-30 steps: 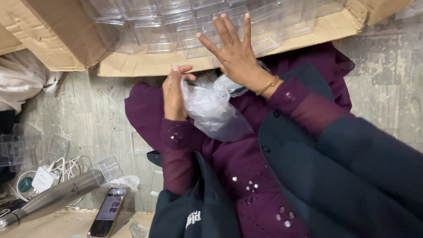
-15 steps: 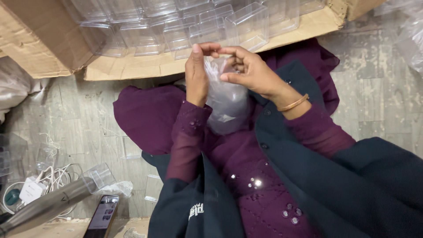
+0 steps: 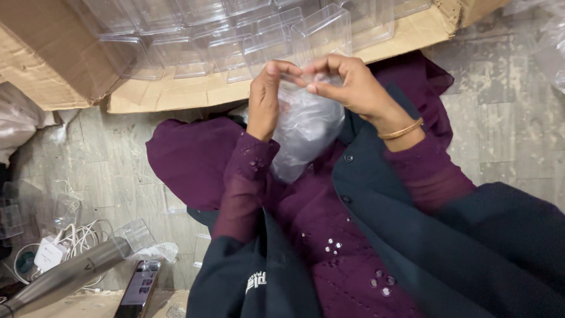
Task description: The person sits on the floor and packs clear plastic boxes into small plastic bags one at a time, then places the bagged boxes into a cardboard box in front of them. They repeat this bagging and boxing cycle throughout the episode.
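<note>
I see both my hands raised over my lap, pinching the top of a clear plastic bag: left hand in a closed grip on its edge, right hand likewise. It hangs between them, perhaps empty. Behind, a cardboard box holds clear plastic cases.

glossy clear plastic bag, matt cardboard box

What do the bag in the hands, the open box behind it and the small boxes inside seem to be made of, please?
Bag: thin clear plastic film, crinkled and glossy, pinched by the left hand and right hand. Open box: brown corrugated cardboard, matte, with a raw flap edge. Small boxes: seemingly rigid clear plastic, with sharp glinting edges.
</note>
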`<state>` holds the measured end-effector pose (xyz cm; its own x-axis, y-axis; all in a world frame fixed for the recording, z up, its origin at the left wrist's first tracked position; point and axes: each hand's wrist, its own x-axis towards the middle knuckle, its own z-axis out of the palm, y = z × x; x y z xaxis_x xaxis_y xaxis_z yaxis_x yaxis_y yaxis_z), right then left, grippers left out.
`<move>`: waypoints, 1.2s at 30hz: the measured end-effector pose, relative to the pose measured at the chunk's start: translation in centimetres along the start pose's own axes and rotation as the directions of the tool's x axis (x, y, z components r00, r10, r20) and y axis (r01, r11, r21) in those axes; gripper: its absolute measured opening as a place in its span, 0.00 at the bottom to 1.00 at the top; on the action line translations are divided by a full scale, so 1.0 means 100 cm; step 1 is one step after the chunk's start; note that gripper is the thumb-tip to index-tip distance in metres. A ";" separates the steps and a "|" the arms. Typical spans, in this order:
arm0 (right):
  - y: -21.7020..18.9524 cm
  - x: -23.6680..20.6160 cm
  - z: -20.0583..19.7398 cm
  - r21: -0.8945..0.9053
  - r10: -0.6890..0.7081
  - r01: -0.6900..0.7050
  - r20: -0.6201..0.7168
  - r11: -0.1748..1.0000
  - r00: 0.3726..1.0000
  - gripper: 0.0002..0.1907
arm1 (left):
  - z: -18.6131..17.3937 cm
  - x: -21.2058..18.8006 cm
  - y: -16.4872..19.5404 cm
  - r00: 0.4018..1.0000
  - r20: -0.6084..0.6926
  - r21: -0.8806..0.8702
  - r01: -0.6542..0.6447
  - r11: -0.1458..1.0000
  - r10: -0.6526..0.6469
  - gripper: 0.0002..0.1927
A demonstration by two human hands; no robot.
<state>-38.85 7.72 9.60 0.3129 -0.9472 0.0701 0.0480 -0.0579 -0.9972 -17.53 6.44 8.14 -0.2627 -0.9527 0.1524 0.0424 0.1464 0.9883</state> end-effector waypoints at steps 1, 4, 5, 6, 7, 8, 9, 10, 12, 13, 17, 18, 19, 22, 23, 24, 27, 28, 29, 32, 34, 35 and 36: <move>0.004 0.001 0.001 0.032 0.044 -0.045 0.015 0.998 0.999 0.12 | -0.002 -0.001 0.000 0.997 0.036 -0.015 -0.067 0.998 0.068 0.26; 0.022 -0.007 -0.003 0.079 0.100 -0.092 -0.107 0.993 0.989 0.08 | -0.007 -0.008 -0.006 0.996 0.074 -0.084 0.061 0.995 -0.055 0.17; 0.029 -0.010 -0.006 0.201 0.074 -0.047 -0.124 0.978 0.990 0.07 | -0.008 -0.010 -0.010 0.988 0.094 -0.138 0.133 0.982 -0.120 0.16; 0.036 -0.013 -0.009 0.318 0.048 0.001 -0.146 0.948 0.988 0.06 | -0.008 -0.012 -0.015 0.976 0.119 -0.190 0.204 0.960 -0.183 0.14; 0.042 -0.016 -0.012 0.429 0.025 0.052 -0.172 0.902 0.985 0.06 | -0.009 -0.013 -0.020 0.958 0.151 -0.238 0.274 0.932 -0.243 0.13; 0.047 -0.018 -0.017 0.438 0.094 -0.016 -0.156 0.899 0.983 0.06 | -0.011 -0.013 -0.024 0.959 0.171 -0.287 0.267 0.920 -0.225 0.14; 0.051 -0.020 -0.023 0.447 0.160 -0.083 -0.138 0.891 0.977 0.07 | -0.014 -0.012 -0.028 0.960 0.190 -0.334 0.261 0.906 -0.207 0.14; 0.055 -0.022 -0.028 0.456 0.227 -0.151 -0.117 0.877 0.967 0.09 | -0.018 -0.012 -0.031 0.960 0.206 -0.379 0.257 0.889 -0.189 0.15; 0.056 -0.026 -0.042 0.488 0.190 -0.187 0.044 0.853 0.981 0.20 | -0.032 -0.006 -0.032 0.962 0.206 -0.463 0.259 0.848 -0.182 0.15; 0.056 -0.027 -0.047 0.501 0.166 -0.206 0.124 0.841 0.978 0.27 | -0.037 -0.002 -0.033 0.962 0.205 -0.504 0.260 0.824 -0.179 0.16; 0.048 -0.011 -0.067 0.767 -0.045 0.085 -0.073 0.636 0.996 0.12 | -0.026 0.032 -0.038 0.979 0.178 0.029 0.092 0.995 -0.095 0.11; 0.045 0.001 -0.072 0.742 -0.067 0.149 -0.139 0.654 0.988 0.07 | -0.015 0.041 -0.040 0.988 0.114 0.243 -0.126 0.962 0.101 0.11; 0.043 0.014 -0.077 0.713 -0.092 0.212 -0.203 0.668 0.975 0.05 | -0.005 0.048 -0.041 0.948 0.097 0.451 -0.314 0.836 0.303 0.11; 0.041 0.054 -0.082 0.088 -0.191 0.227 -0.298 0.970 0.935 0.11 | 0.021 0.062 -0.043 0.973 -0.203 0.706 0.070 0.705 0.106 0.12; 0.042 0.058 -0.081 -0.257 -0.289 0.217 -0.289 0.942 0.912 0.12 | 0.026 0.062 -0.043 0.971 -0.185 0.766 0.046 0.641 0.151 0.15; 0.043 0.059 -0.079 -0.573 -0.376 0.178 -0.248 0.800 0.893 0.14 | 0.031 0.059 -0.043 0.968 -0.162 0.819 0.025 0.573 0.191 0.20; 0.047 0.039 -0.070 -0.769 -0.438 0.162 -0.167 0.618 0.883 0.22 | 0.039 0.050 -0.044 0.940 -0.151 0.814 -0.058 0.578 0.307 0.24; 0.049 0.026 -0.066 -0.741 -0.432 0.181 -0.161 0.646 0.887 0.24 | 0.041 0.046 -0.045 0.926 -0.163 0.785 -0.089 0.613 0.342 0.24; 0.051 0.015 -0.065 -0.691 -0.424 0.160 -0.229 0.705 0.876 0.19 | 0.041 0.042 -0.046 0.954 -0.188 0.702 -0.035 0.711 0.233 0.22; 0.057 -0.016 -0.069 -0.494 -0.373 0.137 -0.419 0.859 0.828 0.09 | 0.043 0.033 -0.051 0.990 -0.138 0.412 0.042 0.910 0.017 0.15; 0.064 -0.031 -0.076 -0.326 -0.326 0.172 -0.512 0.930 0.795 0.08 | 0.046 0.030 -0.058 0.997 -0.041 0.192 -0.051 0.980 0.060 0.10; 0.070 -0.033 -0.079 -0.257 -0.270 0.154 -0.518 0.954 0.811 0.07 | 0.048 0.031 -0.064 0.999 -0.041 0.111 -0.003 0.994 0.007 0.09; 0.075 -0.035 -0.081 -0.184 -0.209 0.130 -0.520 0.974 0.828 0.07 | 0.052 0.030 -0.069 0.998 -0.038 0.030 0.051 0.998 -0.050 0.09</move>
<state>-47.21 8.03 1.61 -0.2440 -0.9365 0.2519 -0.0872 -0.2376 -0.9675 -23.68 3.92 1.75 -0.2278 -0.9683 0.1030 0.0006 0.1056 0.9944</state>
